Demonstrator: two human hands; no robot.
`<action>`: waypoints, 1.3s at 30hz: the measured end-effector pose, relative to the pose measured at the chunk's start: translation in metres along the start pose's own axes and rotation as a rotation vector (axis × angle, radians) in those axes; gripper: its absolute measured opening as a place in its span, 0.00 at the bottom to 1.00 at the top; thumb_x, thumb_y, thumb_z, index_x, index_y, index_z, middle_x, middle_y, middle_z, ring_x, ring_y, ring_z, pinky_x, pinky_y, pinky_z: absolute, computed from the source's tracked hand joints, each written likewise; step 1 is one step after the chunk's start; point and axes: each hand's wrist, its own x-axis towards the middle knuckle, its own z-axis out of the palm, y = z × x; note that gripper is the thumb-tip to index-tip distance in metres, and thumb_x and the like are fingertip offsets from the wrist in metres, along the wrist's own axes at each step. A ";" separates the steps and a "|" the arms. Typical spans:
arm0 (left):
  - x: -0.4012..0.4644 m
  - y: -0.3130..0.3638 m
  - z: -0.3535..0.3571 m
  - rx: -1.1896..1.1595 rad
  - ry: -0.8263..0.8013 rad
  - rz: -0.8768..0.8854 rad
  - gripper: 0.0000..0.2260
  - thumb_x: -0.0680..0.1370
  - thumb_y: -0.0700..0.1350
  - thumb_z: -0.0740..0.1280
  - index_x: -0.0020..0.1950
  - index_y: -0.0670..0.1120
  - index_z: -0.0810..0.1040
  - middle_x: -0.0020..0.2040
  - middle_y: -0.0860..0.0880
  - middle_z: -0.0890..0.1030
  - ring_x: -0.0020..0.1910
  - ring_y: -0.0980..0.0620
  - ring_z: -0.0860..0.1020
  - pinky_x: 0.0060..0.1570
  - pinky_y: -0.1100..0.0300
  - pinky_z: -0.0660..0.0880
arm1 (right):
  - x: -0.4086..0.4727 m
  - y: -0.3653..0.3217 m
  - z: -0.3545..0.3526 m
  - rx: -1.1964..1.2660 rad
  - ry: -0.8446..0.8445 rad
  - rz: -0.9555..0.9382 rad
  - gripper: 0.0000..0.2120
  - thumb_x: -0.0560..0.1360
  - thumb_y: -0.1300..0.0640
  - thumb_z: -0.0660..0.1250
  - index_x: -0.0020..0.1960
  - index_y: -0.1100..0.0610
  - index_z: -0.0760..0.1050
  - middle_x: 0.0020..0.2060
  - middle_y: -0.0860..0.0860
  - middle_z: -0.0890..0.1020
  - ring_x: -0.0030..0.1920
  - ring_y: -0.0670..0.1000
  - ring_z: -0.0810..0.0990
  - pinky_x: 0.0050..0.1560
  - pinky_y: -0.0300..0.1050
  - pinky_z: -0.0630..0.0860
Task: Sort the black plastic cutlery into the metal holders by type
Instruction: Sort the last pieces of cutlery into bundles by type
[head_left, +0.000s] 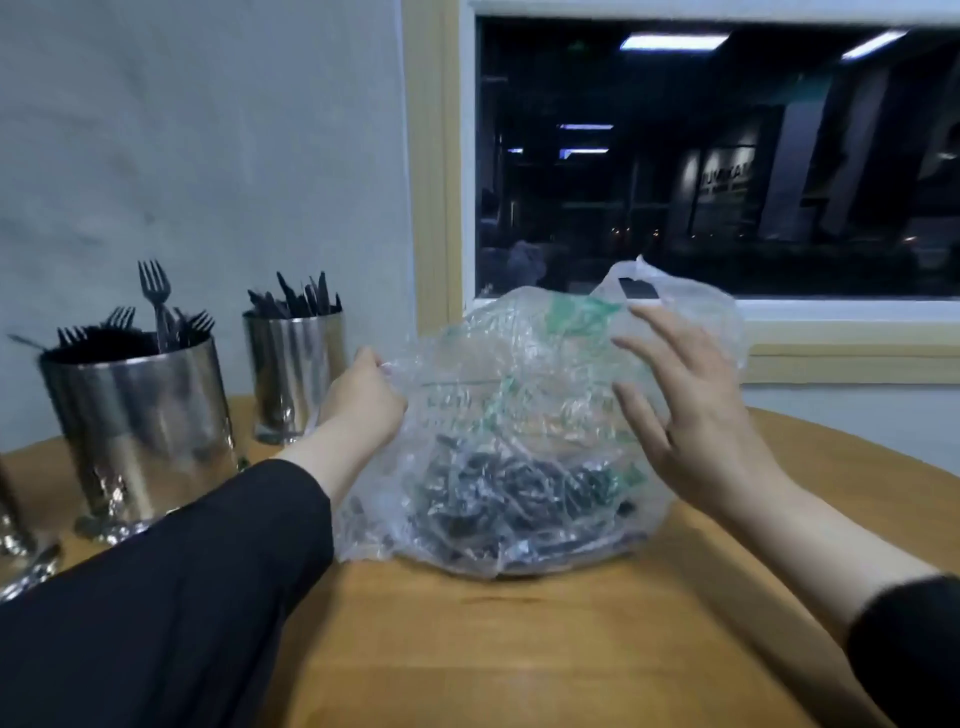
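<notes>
Clear plastic bag (498, 395) with green print at centre of wooden table (519, 649), crumpled, standing upright. Heap of black plastic cutlery (509, 493) inside at bag bottom, types not distinguishable through the film.

Left hand (363, 395) at 9 o'clock of bag, fingers curled and pinching the bag's edge. Black sleeve (182, 587) along the forearm.

Right hand (691, 410) at 3 o'clock of bag, fingers straight and spread, nothing held. Fingertips at or just beside the film; contact cannot be told.

Near metal holder (140, 431) at 9 o'clock of bag, on table, holding black forks (156, 312), tines up. Far metal holder (293, 364) at 10 o'clock, behind left hand, holding black knives (296, 299), blades up. Holders apart from each other and from the bag. Part of another shiny metal piece (21, 540) at the left frame edge, blurred, contents not visible.

Dark window (701, 156) with pale frame at 12 to 2 o'clock, behind bag. Grey wall (208, 156) behind holders.
</notes>
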 end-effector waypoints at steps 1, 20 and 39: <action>0.001 -0.011 0.007 0.022 0.010 -0.013 0.14 0.79 0.39 0.67 0.60 0.48 0.67 0.52 0.41 0.79 0.46 0.39 0.80 0.37 0.56 0.72 | -0.018 -0.001 0.001 0.014 -0.123 -0.051 0.24 0.82 0.44 0.60 0.73 0.54 0.71 0.77 0.52 0.66 0.78 0.54 0.62 0.78 0.60 0.55; -0.070 -0.026 0.007 0.543 -0.634 0.607 0.40 0.73 0.73 0.65 0.80 0.69 0.49 0.82 0.63 0.54 0.78 0.58 0.61 0.75 0.56 0.62 | -0.038 0.028 0.009 0.177 -0.775 0.146 0.42 0.68 0.29 0.68 0.78 0.36 0.56 0.71 0.32 0.61 0.71 0.33 0.57 0.72 0.36 0.53; -0.064 -0.004 -0.028 0.330 -0.126 0.474 0.24 0.81 0.55 0.68 0.76 0.59 0.66 0.76 0.57 0.70 0.68 0.50 0.75 0.63 0.50 0.72 | 0.008 0.013 0.014 -0.014 -0.247 0.229 0.21 0.74 0.44 0.71 0.62 0.50 0.72 0.58 0.50 0.76 0.54 0.53 0.76 0.50 0.51 0.75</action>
